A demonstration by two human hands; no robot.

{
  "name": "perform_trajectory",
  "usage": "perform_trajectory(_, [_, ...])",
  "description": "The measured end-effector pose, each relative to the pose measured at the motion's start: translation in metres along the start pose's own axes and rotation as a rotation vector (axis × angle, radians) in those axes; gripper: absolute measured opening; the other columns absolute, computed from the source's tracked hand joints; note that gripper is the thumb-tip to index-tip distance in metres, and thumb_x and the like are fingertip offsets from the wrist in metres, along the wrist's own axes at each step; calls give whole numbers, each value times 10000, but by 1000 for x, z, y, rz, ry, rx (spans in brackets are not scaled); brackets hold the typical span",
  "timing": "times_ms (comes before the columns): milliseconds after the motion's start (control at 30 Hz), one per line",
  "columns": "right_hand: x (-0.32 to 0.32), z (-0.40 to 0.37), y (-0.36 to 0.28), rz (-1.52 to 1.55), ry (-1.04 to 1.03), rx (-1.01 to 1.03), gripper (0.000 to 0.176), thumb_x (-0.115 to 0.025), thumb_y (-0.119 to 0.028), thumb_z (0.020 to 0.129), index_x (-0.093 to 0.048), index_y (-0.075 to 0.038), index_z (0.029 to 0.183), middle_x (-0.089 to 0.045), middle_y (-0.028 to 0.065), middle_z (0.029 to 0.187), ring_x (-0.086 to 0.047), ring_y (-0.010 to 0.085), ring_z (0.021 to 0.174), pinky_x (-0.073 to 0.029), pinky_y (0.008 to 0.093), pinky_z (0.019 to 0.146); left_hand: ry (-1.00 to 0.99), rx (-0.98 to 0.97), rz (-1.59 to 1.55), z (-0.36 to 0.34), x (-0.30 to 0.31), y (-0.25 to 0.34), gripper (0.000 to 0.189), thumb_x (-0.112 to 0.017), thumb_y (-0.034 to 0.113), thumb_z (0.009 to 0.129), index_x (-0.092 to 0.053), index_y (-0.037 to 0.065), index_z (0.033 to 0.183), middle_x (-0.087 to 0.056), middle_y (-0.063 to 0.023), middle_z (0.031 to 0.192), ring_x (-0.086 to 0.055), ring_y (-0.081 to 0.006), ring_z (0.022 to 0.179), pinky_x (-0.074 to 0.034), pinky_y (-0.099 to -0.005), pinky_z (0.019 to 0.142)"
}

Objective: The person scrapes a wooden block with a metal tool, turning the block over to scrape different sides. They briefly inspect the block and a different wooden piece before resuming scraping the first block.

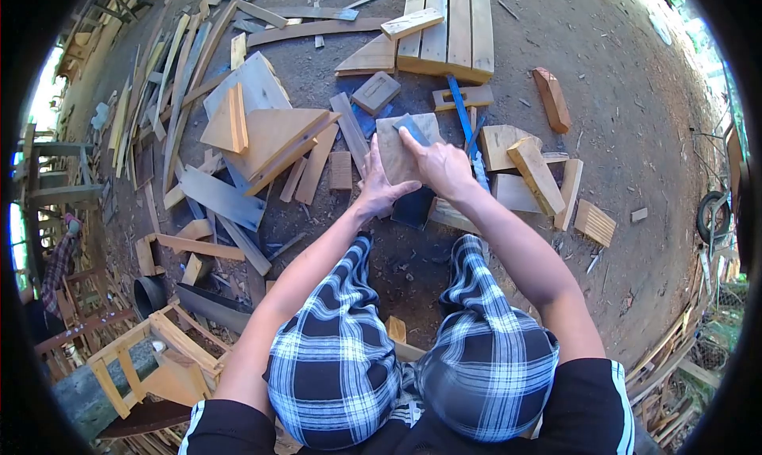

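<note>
Gaping darkly, a bucket point(146, 296) sits apart from the left hand point(379, 187).

Brown dirt floor point(635, 82), strewn w/ small chips point(525, 102). Upper L: long thin wood strips point(190, 82), loosely heaped. Top ctr: slatted plank piece point(459, 23). At R: reddish-brown block point(552, 99), lying apart; below it, striped-grain block point(595, 222) nr a tiny grey offcut point(640, 215). Lower L: round black container point(149, 296).

Trousers point(341, 360) show a plaid of black, white and blue; the sleeve point(583, 399) is black with white stripes; the flat block point(391, 153) is mottled grey-beige; the small piece point(409, 126), slate blue; the long bar point(459, 106), bright blue; the faceted block point(553, 102), reddish brown.
</note>
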State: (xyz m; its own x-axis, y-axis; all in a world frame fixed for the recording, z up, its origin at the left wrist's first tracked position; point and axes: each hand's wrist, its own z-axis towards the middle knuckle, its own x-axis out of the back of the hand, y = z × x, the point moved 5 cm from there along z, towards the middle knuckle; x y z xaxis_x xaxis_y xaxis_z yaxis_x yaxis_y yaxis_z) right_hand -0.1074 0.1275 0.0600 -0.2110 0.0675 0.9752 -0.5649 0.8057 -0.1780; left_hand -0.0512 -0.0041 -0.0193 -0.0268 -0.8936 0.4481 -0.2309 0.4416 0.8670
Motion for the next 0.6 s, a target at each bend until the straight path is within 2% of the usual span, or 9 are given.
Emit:
perform_trajectory(33, [3,-8,-1,5,-70,-34,660,-539,-95,846,-344,-240,1460,-684,153,764,-693,291,669,-558,399,567,19,-50,3,2,-2,-5,1358,-871,469,594,59,104,1514,-213,-233,1481,-218,-406,1377,-183,-535,1127])
perform_trajectory(133, [-1,-47,4,7,-133,-24,729,-567,-90,834,-295,-293,1479,-664,191,749,-685,318,652,-546,429,547,23,-30,11,1,-1,-4,1357,-869,474,594,58,106,1515,-211,-234,1483,-222,-410,1373,-183,-538,1124])
perform_trajectory(167, [0,-56,5,41,-164,-26,742,-570,-72,825,-304,-307,1476,-659,168,714,-685,319,654,-544,429,548,-2,-28,50,1,0,-1,1357,-875,438,618,75,31,1497,-200,-256,1452,-216,-384,1373,-199,-471,1148])
perform_trajectory(200, [-2,-55,6,40,-168,-29,742,-570,-72,825,-304,-307,1476,-659,168,714,-685,319,654,-544,429,548,-5,-26,47,-1,-1,-2,1357,-875,438,618,75,31,1497,-200,-256,1452,-216,-384,1373,-199,-471,1148])
perform_trajectory(267, [-1,-40,9,30,-105,-17,743,-575,-85,830,-290,-296,1483,-668,161,724,-687,314,657,-546,425,552,19,-40,14,2,-3,-8,1359,-866,489,592,57,113,1515,-205,-230,1485,-220,-405,1374,-179,-562,1112])
perform_trajectory(400, [-8,12,12,-4,-59,-41,745,-566,-80,831,-272,-264,1491,-682,160,763,-689,308,665,-554,418,569,19,-39,45,5,-4,-12,1353,-862,492,598,58,117,1516,-210,-227,1481,-224,-400,1371,-179,-563,1110])
perform_trajectory(467, [-5,-1,11,-3,-31,-37,743,-543,-61,833,-270,-268,1492,-678,163,755,-690,313,664,-553,421,557,12,-34,31,4,-5,-10,1348,-861,487,605,61,113,1516,-220,-225,1474,-231,-396,1367,-183,-556,1109])
perform_trajectory(600, [1,-55,6,-8,-114,-19,754,-542,-54,827,-266,-276,1493,-667,176,730,-686,324,644,-551,427,545,24,-46,5,-1,-1,-5,1345,-859,482,609,61,109,1516,-225,-225,1470,-231,-391,1370,-189,-555,1106])
